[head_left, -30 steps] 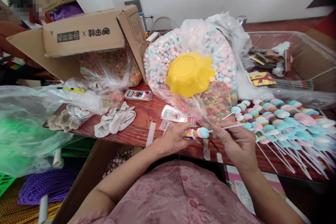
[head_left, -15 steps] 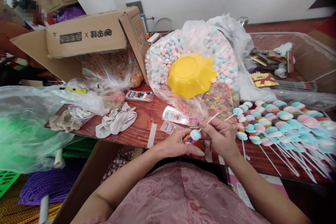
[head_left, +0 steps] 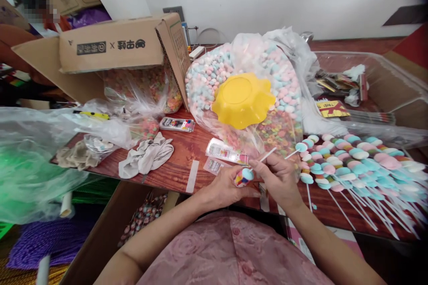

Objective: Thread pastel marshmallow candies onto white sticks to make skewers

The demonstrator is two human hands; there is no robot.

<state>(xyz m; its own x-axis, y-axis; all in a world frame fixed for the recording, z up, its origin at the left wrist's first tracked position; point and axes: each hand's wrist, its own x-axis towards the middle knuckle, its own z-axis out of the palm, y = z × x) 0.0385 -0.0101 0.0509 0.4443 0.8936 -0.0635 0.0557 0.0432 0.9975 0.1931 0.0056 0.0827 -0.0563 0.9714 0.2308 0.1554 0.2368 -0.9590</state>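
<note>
At the near edge of the table (head_left: 174, 164), the left hand (head_left: 224, 187) and right hand (head_left: 279, 180) meet over one candy skewer (head_left: 245, 175). The left grip is closed around the stacked sweets at the skewer's lower end, with a blue-and-pink marshmallow showing on top of the fingers. The right grip pinches the white stick (head_left: 267, 155), which slants up and away toward the far edge. The skewer is held just above the table's near edge, not resting on it.

Just beyond the hands a large clear bag of pastel marshmallows (head_left: 207, 75) leans upright, with a yellow scalloped bowl (head_left: 243, 100) lying against its front. Toward the right edge, finished skewers (head_left: 354, 160) lie in a dense row, sticks pointing to the near right corner. Small printed packets (head_left: 225, 150) lie flat just beside the left hand. Further left are a crumpled white cloth (head_left: 147, 156) and an open cardboard box (head_left: 113, 49) holding bagged coloured cereal rings.
</note>
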